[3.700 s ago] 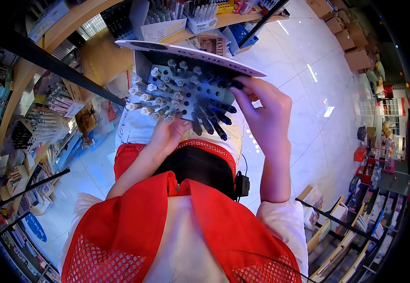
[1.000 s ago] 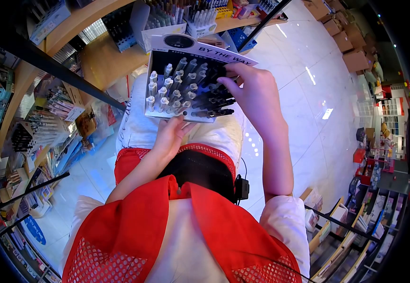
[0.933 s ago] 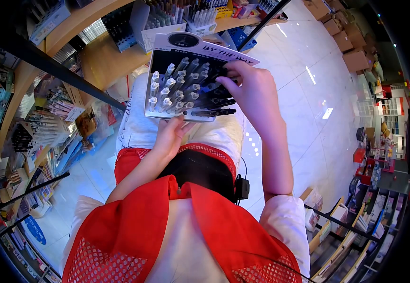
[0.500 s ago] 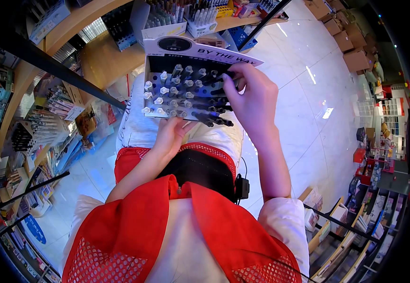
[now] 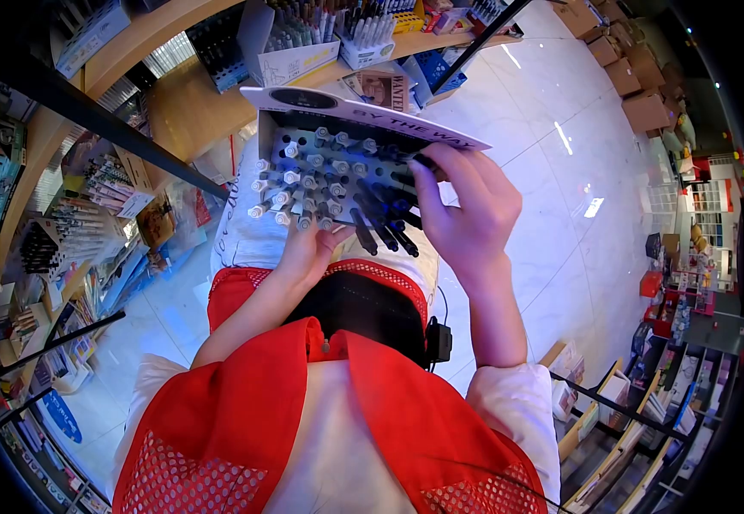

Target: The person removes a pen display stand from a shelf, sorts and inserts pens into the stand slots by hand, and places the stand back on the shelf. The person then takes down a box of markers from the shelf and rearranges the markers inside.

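"Where do we have the box?"

"At twelve o'clock from our body, over the white trousers (image 5: pixel 239 227): a white cardboard pen box lettered BY THE WAY (image 5: pixel 363 113)."

"And our hands?"

"Our left hand (image 5: pixel 310 248) grasps its near edge, around seven o'clock, fingers partly hidden beneath. Our right hand (image 5: pixel 472 206), at three o'clock, pinches a slim black pen (image 5: pixel 424 160) between thumb and forefinger. We can't tell whether its lower end sits in a hole."

"How do we handle it well?"

"We'd best hold the pen in line with its hole and keep our knuckles off the lettered panel, which could bend. The loose black pens (image 5: pixel 382 227) lean out towards five o'clock, so a steady left hand matters. The pale-topped clear pens (image 5: pixel 307 182), towards nine, likely need only a level box."
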`<act>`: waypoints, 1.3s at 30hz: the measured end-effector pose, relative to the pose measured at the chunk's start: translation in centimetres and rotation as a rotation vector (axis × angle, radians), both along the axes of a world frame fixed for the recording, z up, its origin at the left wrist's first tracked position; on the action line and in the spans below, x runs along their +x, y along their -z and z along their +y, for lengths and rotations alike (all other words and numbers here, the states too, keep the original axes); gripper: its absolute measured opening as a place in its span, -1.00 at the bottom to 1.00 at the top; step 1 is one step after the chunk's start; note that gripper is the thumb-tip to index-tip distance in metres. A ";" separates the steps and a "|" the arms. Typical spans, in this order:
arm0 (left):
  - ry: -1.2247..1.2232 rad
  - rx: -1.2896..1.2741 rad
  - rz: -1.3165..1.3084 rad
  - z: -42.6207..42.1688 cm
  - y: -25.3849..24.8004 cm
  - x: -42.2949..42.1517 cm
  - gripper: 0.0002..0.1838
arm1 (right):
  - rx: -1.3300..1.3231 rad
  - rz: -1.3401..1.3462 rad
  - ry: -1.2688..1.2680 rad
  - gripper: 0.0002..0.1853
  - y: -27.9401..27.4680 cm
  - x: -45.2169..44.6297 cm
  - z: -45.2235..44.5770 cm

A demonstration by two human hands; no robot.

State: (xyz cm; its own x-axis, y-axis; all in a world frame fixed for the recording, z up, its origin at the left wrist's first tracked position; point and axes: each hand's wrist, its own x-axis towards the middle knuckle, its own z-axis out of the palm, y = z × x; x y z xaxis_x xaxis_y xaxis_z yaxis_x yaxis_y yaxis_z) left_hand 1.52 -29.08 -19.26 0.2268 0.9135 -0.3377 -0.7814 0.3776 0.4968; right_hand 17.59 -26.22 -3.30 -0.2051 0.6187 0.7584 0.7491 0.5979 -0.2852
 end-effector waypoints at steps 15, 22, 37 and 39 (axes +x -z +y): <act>-0.038 0.034 -0.051 -0.3 -0.3 0.3 -0.74 | -0.033 -0.117 -0.043 -0.81 -0.1 0.3 -0.8; -0.027 0.037 -0.034 -0.3 -0.3 0.3 -0.72 | 0.016 -0.011 0.020 -0.80 0.6 0.8 -0.7; -0.015 0.011 -0.007 -0.1 0.0 0.4 -0.67 | -0.030 -0.074 0.022 -0.81 0.6 0.8 -1.2; -0.016 -0.011 0.014 -0.1 0.2 0.4 -0.65 | -0.029 -0.132 -0.034 -0.81 0.5 1.0 -1.2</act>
